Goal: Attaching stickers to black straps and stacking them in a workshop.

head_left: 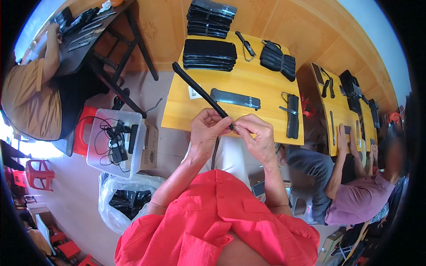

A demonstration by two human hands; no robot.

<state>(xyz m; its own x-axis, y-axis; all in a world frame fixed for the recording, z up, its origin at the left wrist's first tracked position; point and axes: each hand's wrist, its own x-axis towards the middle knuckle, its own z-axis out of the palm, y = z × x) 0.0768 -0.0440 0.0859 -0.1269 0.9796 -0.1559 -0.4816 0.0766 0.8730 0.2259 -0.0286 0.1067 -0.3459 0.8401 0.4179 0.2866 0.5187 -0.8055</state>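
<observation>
A long, narrow black strip (197,88) slants across the near part of the yellow table (177,116). My left hand (205,135) is closed around its lower part, thumb along it. My right hand (259,135) pinches at its near end, and the fingertips hide that tip. Just beyond my hands lies a flat, dark, glossy strip-shaped pack (235,98) with pale marks. A small white printed paper (194,92) lies partly under the held strip. To the right lies a bundle of slim black strips (292,116) with a grey band around it.
At the table's back are stacked flat black pieces (209,55), a second tied stack (211,18), a black bundle (278,60) and a looped black tool (245,45). Left stands a clear bin (95,148) of cables beside a plastic bag (106,213). Co-workers sit at both sides.
</observation>
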